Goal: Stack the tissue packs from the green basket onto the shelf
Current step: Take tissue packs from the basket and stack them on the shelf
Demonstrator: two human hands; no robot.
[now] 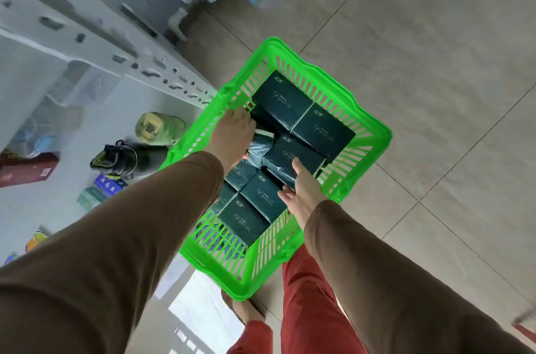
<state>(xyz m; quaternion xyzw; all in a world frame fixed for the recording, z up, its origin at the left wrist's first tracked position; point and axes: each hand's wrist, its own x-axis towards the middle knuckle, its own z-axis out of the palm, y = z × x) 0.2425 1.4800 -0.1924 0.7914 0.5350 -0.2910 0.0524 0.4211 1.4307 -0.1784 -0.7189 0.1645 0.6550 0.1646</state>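
Tiled floor, grey metal shelf (121, 63) upper left. The green basket (374, 133) in the middle holds dark tissue packs (322, 130). Left hand (232, 133) and right hand (304, 188) reach in, fingers spread, touching packs. Probably light and squishy with slick wrap, so I'd grab across the short sides.
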